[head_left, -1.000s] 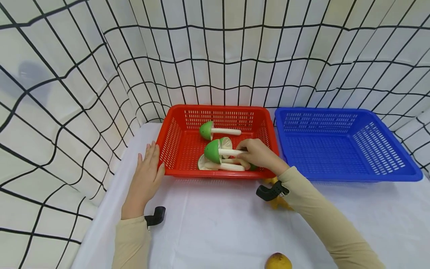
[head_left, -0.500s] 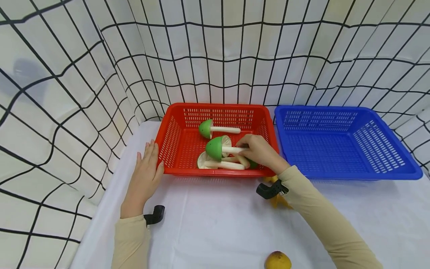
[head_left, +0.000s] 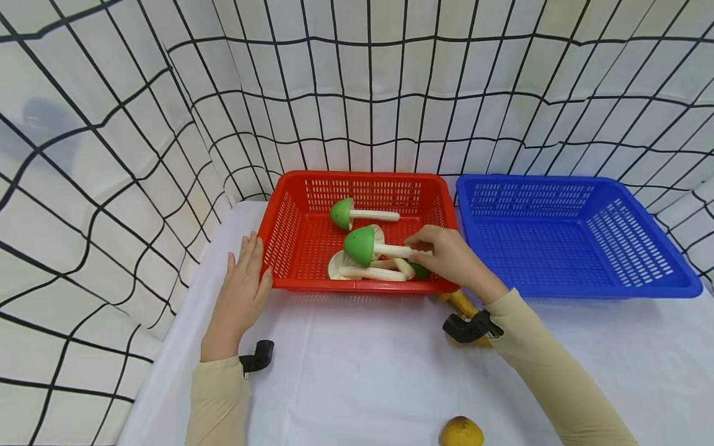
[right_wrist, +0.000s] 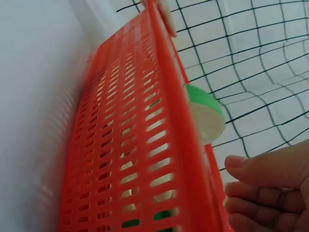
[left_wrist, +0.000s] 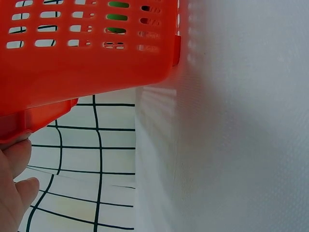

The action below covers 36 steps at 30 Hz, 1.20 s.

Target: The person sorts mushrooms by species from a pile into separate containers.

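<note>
A toy mushroom (head_left: 359, 245) with a green cap and pale stem lies over other mushrooms inside the red basket (head_left: 365, 285). Its stem end shows between the thumb and fingers of my right hand (head_left: 452, 257), which look loosened around it. In the right wrist view that hand (right_wrist: 270, 188) has its thumb apart from loosely curled fingers, and the green cap (right_wrist: 205, 113) rises above the rim. My left hand (head_left: 240, 291) lies with straight fingers against the basket's left side; in the left wrist view its fingertips (left_wrist: 19, 154) touch the red rim.
Another green mushroom (head_left: 343, 214) lies at the back of the red basket. To the right stands a blue basket (head_left: 558, 291). Bananas (head_left: 463, 303) lie partly under my right wrist, and a yellow round fruit (head_left: 462, 432) sits at the front. Black netting (head_left: 370, 96) surrounds the table.
My right hand has drawn rightward along the stem, so the stem end now shows. The mushroom has shifted slightly right. More of the bananas is visible. My left hand stays put.
</note>
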Available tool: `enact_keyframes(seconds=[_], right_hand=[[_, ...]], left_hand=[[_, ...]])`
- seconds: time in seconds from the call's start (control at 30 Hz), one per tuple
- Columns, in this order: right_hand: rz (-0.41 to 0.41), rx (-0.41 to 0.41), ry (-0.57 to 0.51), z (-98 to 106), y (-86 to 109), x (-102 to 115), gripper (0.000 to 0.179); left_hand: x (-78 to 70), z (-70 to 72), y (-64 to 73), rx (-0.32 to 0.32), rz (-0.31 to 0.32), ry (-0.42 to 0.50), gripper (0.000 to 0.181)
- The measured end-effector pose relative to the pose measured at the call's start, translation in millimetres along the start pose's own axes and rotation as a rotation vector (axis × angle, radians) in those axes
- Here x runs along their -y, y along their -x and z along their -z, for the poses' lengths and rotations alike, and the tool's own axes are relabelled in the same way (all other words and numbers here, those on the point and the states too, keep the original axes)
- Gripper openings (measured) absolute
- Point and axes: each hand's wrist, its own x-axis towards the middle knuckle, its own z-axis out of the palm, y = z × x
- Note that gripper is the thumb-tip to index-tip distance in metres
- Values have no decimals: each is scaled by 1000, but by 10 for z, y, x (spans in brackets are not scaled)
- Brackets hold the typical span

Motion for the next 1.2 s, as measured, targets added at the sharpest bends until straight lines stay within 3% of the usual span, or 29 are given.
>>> enact_keyframes(seconds=[0.37,0.73,0.9,1.2], right_hand=[[123,38,-101,113,746,69,21],[243,126,-162,-112,1263,13,20],[188,236,-226,-242,1507,-26,25],[-16,492,-343,-372,1756,-11,40]], left_hand=[[-24,27,12,0,12,-2,57],[-13,26,32,-18,21,3,56],[-8,23,30,-14,15,5,57],[-10,-14,13,-3,11,5,57]])
